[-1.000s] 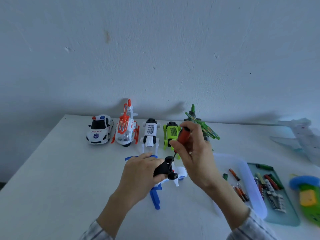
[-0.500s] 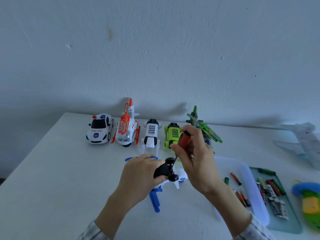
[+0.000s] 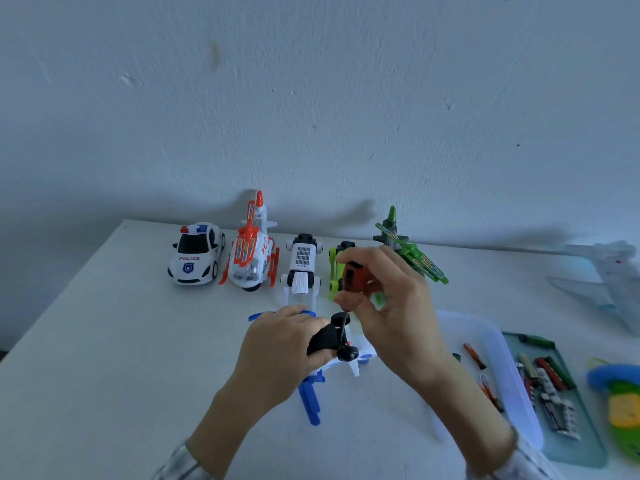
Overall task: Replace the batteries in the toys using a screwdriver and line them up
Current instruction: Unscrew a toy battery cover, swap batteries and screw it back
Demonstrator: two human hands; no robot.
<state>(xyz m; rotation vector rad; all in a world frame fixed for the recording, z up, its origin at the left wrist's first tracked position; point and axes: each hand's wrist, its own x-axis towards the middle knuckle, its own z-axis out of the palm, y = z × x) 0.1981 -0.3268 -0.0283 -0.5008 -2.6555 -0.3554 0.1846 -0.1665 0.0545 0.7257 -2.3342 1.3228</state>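
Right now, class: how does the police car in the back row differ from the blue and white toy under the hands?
The police car stands upright on its wheels, untouched; the blue and white toy lies wheels-up, gripped by the left hand. The police car sits in the row by the wall; the blue and white toy lies nearer, with the screwdriver in the right hand working on it. Both rest on the white table.

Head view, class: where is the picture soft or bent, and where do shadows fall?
Head view: the table edges bow, wide-angle distortion; the pale plane at far right is smeared and soft; toy shadows fall on the wall behind the row; light is dim and bluish, no glare.
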